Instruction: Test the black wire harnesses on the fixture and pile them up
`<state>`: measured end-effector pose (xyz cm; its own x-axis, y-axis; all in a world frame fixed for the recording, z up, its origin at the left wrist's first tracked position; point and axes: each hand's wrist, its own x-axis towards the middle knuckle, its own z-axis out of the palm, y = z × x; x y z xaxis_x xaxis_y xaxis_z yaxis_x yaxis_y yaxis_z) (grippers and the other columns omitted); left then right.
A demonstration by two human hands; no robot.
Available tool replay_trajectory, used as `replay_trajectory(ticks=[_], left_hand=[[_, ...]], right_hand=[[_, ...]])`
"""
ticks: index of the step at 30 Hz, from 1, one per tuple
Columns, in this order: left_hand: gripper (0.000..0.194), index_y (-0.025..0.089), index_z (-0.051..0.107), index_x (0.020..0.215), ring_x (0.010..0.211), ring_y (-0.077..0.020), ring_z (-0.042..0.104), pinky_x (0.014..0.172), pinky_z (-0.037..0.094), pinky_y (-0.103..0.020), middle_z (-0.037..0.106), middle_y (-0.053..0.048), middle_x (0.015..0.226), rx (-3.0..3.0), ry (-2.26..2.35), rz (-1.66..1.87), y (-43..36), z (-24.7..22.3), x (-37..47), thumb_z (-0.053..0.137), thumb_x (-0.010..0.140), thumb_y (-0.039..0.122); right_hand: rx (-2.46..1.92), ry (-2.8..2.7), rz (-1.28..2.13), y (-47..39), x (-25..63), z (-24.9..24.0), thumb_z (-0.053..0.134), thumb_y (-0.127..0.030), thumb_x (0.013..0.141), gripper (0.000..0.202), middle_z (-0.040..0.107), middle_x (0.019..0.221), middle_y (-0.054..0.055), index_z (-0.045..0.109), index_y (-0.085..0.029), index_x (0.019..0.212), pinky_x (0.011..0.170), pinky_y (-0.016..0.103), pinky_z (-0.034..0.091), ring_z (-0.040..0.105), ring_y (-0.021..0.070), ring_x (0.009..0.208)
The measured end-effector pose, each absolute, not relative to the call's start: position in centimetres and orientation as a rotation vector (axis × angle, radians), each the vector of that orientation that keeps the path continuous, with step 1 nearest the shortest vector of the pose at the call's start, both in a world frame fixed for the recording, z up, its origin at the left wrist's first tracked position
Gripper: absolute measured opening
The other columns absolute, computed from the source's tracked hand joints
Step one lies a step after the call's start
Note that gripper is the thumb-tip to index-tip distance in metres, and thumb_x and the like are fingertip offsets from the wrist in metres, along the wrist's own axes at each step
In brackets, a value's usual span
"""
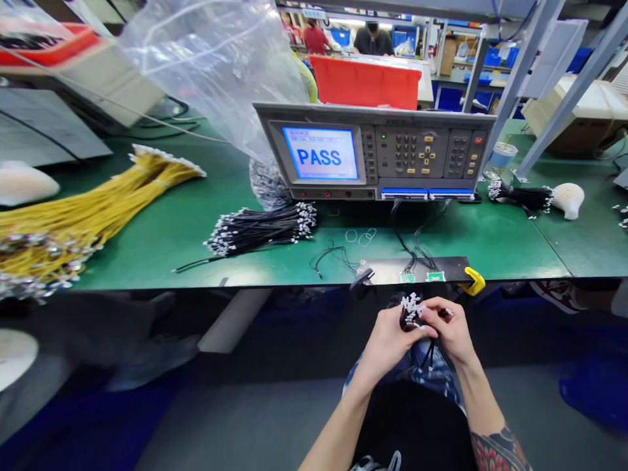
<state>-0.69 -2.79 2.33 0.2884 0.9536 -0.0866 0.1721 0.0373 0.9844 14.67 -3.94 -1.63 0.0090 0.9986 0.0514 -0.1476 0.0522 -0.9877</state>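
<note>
A bundle of short black cables with white connector ends [411,306] is held over my lap, just off the table's front edge. My left hand [389,337] is wrapped around it, the white ends sticking up past the fingers. From the other side my right hand [454,330] closes in with thumb and fingers bent, gripping black cable at the bundle. A few cable tails hang below the hands. Beyond them stands a cable tester [377,154] whose screen reads PASS, with leads running down to small green connector boards [435,277] on a black strip.
Another black cable bundle [265,227] lies on the green table [147,261], with yellow cables [112,203] at the left. Loose rings [367,237] and thin wires [333,256] lie before the tester. A yellow clamp [473,281] grips the edge. Behind is a red bin [366,82].
</note>
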Motion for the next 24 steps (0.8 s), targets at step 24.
replay_trajectory(ticks=[24], left_hand=[[0.056, 0.015, 0.071, 0.080, 0.037, 0.0013, 0.019, 0.041, 0.008, -0.022, 0.063, 0.001, 0.064, 0.748, 0.845, 1.114, -1.5, 1.3, -2.3, 0.091, 0.061, 0.064]], right_hand=[[-1.271, -0.865, 0.792, -1.5, 14.5, -2.0, 0.078, -0.049, 0.080, 0.033, 0.067, 0.059, 0.002, 0.075, -0.016, 0.077, 0.050, 0.026, 0.032, 0.041, 0.0107, 0.048]])
